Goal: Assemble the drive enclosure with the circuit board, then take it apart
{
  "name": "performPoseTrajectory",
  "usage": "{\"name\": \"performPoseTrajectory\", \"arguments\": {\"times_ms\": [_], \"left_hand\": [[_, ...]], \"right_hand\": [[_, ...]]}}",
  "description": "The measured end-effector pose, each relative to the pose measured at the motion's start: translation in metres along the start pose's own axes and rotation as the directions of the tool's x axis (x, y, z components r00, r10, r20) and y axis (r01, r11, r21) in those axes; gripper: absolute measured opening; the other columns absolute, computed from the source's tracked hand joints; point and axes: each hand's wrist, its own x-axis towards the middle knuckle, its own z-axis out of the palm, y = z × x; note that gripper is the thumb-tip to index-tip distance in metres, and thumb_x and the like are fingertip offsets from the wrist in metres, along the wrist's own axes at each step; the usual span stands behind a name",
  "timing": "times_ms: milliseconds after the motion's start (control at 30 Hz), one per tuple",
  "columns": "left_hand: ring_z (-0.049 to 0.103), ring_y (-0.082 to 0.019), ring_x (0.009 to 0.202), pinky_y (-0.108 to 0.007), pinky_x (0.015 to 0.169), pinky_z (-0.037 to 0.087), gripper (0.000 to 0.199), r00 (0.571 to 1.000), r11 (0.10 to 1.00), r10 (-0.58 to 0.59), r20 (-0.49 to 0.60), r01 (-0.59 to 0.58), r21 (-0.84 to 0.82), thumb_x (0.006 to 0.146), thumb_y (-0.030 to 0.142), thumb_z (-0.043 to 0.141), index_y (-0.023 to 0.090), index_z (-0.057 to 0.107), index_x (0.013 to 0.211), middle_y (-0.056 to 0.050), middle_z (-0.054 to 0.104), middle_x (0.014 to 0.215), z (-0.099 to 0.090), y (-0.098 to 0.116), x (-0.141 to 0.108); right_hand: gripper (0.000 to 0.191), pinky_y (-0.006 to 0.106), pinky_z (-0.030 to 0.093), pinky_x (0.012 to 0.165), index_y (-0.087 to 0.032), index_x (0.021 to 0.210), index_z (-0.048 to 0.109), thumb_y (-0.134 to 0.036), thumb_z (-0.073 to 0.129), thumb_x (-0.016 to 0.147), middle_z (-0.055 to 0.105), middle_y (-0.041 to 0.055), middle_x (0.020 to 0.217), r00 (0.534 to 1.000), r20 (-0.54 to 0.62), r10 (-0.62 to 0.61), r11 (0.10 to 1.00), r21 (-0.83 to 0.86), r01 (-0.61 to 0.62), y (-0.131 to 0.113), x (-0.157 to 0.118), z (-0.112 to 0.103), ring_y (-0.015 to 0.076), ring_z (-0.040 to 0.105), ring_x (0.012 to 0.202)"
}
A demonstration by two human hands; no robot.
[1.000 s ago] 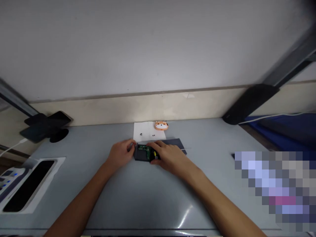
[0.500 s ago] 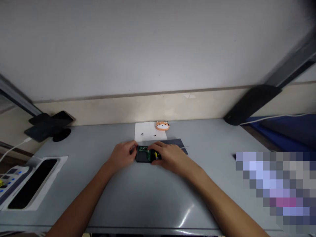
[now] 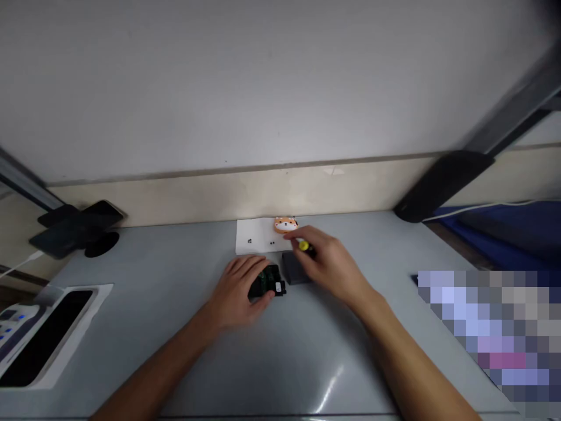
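Observation:
My left hand is curled over a small black device with a green circuit board inside, gripping its left side and front edge on the grey table. A white label shows near the device's right end. Above and to the right, my right hand is closed around a slim black screwdriver with a yellow end; its tip is not visible. Under that hand lies a flat dark grey piece, partly covered. Behind, a white paper sheet carries several tiny dark screws.
An orange dog-face case sits on the paper's right side. At left are a phone on a stand, a black phone on white paper and a power strip. A black post base stands back right.
My right hand has left the device and moved up and right with the screwdriver. My left hand has slid over the device, which now lies slightly turned and nearer.

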Motion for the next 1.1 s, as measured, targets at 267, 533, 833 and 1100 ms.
{"name": "performPoseTrajectory", "arguments": {"times_ms": [267,533,833,1100], "left_hand": [[0.060,-0.024,0.121,-0.046,0.112,0.042,0.052,0.997,0.997,-0.060,0.041,0.062,-0.056,0.089,0.024,0.068,0.029,0.053,0.138,-0.004,0.067,0.130,0.006,-0.002,0.000],[0.059,-0.024,0.126,-0.046,0.113,0.040,0.054,0.996,0.997,-0.045,0.072,0.049,-0.054,0.090,0.027,0.072,0.030,0.052,0.140,-0.003,0.065,0.136,0.008,-0.005,0.000],[0.059,-0.024,0.126,-0.046,0.115,0.039,0.051,0.997,0.998,-0.031,0.070,0.034,-0.050,0.090,0.028,0.073,0.028,0.054,0.138,-0.003,0.065,0.138,0.011,-0.008,0.000],[0.058,-0.023,0.126,-0.044,0.113,0.041,0.049,0.997,0.998,-0.022,0.078,0.027,-0.060,0.090,0.026,0.072,0.028,0.055,0.136,-0.003,0.065,0.137,0.008,-0.006,0.001]], "right_hand": [[0.038,0.029,0.045,0.061,-0.021,0.092,0.073,-0.047,0.048,0.102,0.062,0.0014,0.070,0.850,-0.468,0.242,0.970,0.147,-0.195,0.003,0.007,-0.023,0.0158,0.058,0.063],[0.056,0.027,0.039,0.053,-0.019,0.096,0.071,-0.067,0.043,0.098,0.061,0.0012,0.062,0.853,-0.315,0.415,0.905,0.237,-0.353,0.023,0.010,0.000,0.0160,0.054,0.055],[0.055,0.027,0.044,0.057,-0.020,0.102,0.071,-0.068,0.044,0.097,0.074,0.0049,0.073,0.881,-0.171,0.441,0.892,0.191,-0.410,0.029,0.010,0.016,0.0171,0.063,0.058],[0.055,0.028,0.045,0.059,-0.020,0.103,0.072,-0.067,0.045,0.097,0.074,0.0052,0.074,0.881,-0.161,0.444,0.891,0.186,-0.415,0.029,0.011,0.019,0.0178,0.063,0.060]]}}
